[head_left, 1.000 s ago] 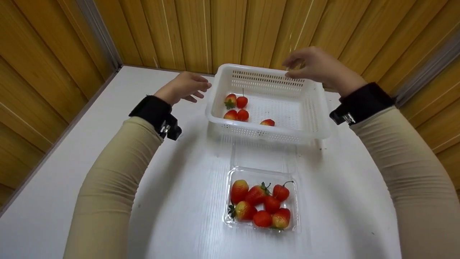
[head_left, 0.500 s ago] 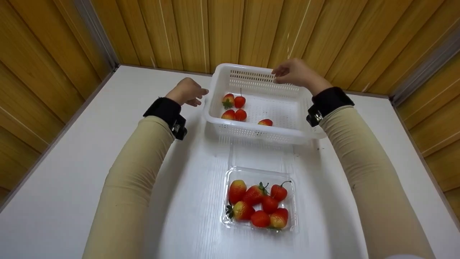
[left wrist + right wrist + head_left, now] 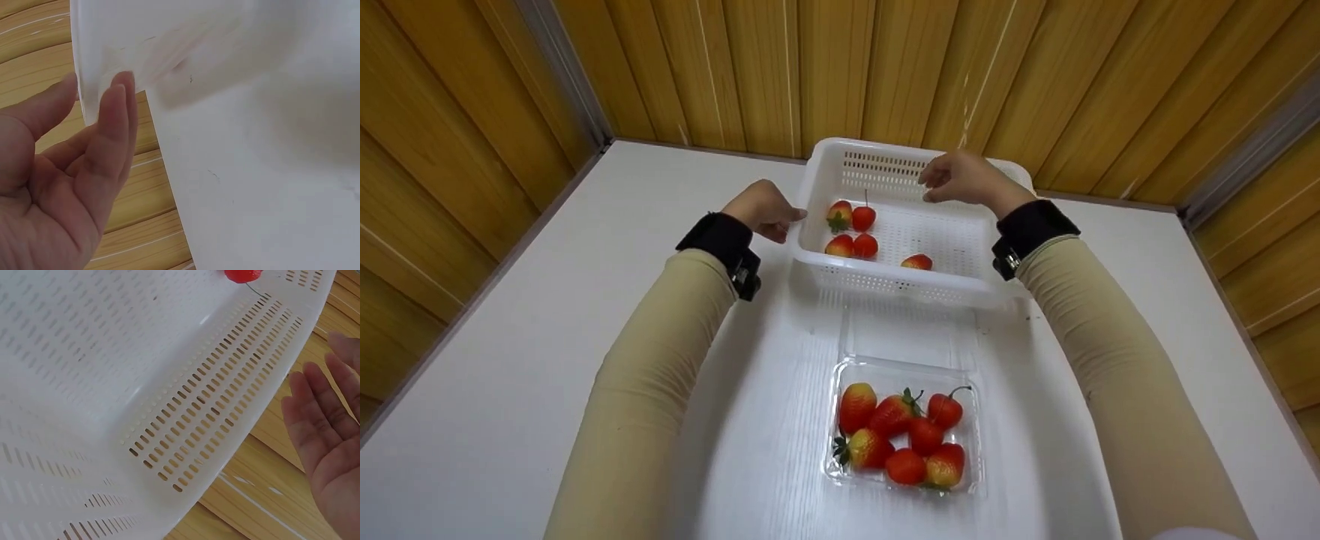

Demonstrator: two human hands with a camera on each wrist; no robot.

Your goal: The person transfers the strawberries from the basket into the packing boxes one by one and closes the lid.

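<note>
From the head camera I take the white basket (image 3: 915, 225) as my landmark; it sits on the bench (image 3: 510, 360) against the wooden wall. Five strawberries (image 3: 864, 218) lie inside it, four clustered toward its left side and one near its front wall. In front of the basket, nearer to me, stands a clear tray (image 3: 905, 420) with about seven strawberries inside it. My left hand (image 3: 765, 210) is at the basket's left wall, fingers loosely bent and holding nothing. My right hand (image 3: 964, 180) hovers over the basket's far right rim, fingers lightly curled and empty as far as I can see. I judge the moving of berries under half done: five across, the larger share in the tray.

From the left wrist camera, my left hand's fingers (image 3: 115, 121) are straight and relaxed, just beside the basket's smooth outer wall (image 3: 169, 45); I cannot tell whether they touch it.

From the right wrist camera, my right hand's palm (image 3: 326, 433) is open, fingers spread, apart from the basket's slotted wall (image 3: 214, 410). One strawberry (image 3: 243, 274) shows at the top edge, inside the basket.
</note>
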